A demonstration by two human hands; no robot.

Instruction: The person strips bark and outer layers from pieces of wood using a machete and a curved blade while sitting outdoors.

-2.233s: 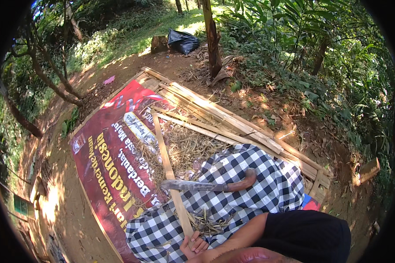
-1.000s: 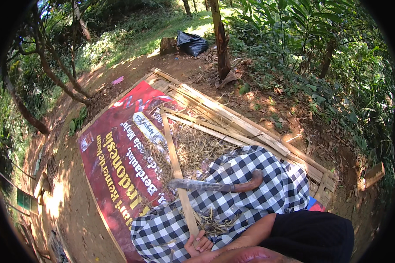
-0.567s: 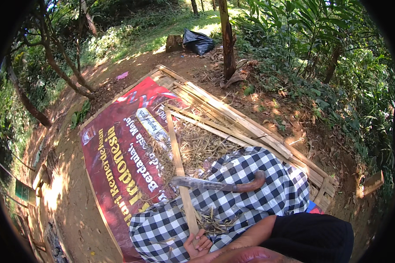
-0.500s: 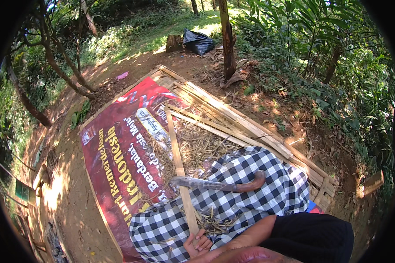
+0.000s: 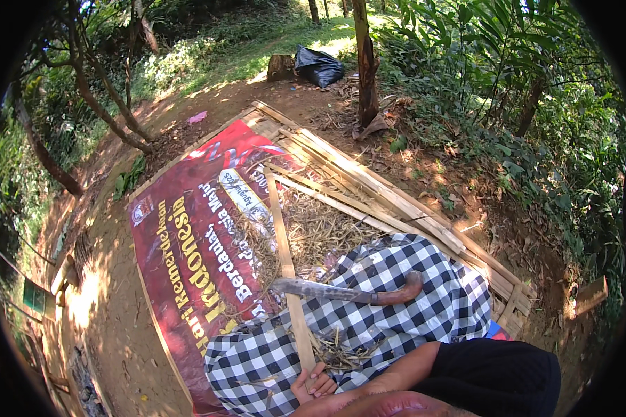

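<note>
My left hand (image 5: 315,384), low in the picture, is closed around the near end of a long, flat bamboo strip (image 5: 284,250). The strip runs away from me over the shavings. Across my lap lies a black-and-white checked cloth (image 5: 389,320). A machete (image 5: 323,290) with a curved wooden handle rests on it, blade pointing left and crossing the strip; neither hand touches it. My right forearm (image 5: 382,379) reaches in from the right below a black sleeve and passes close by the left hand. My right hand is out of sight beyond the lower edge.
Bamboo shavings (image 5: 320,226) cover part of a red printed banner (image 5: 181,229). More bamboo strips (image 5: 375,187) lie stacked along the platform's right side. Beyond stand a tree trunk (image 5: 366,69), a stump (image 5: 280,68) and a black plastic bag (image 5: 318,66).
The whole view has shifted slightly to the right. My left hand keeps its hold on the bamboo strip, and the machete stays where it lay.
</note>
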